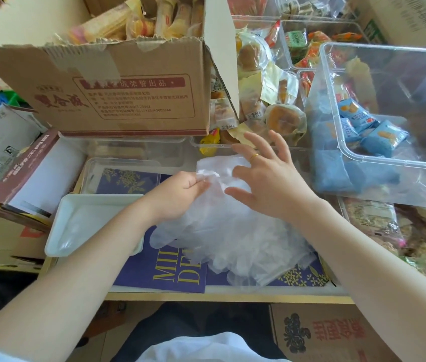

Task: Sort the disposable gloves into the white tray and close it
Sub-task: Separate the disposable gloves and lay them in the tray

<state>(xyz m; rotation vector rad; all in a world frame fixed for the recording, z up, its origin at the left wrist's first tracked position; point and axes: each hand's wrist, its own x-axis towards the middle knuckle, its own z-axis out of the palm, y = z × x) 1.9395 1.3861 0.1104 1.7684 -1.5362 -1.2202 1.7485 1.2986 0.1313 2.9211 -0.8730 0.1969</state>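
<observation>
A heap of clear disposable gloves lies on the purple printed surface in the middle of the table. My left hand pinches one glove at its edge and lifts it above the heap. My right hand hovers over that glove with its fingers spread and relaxed, fingertips near the plastic. The white tray sits to the left of the heap, with a few clear gloves lying flat inside it. A clear lid rests behind the tray.
A large cardboard box of snacks stands at the back left. Clear bins of wrapped cakes and blue packets crowd the right. A brown-edged box sits on the left. Another carton stands below the table edge.
</observation>
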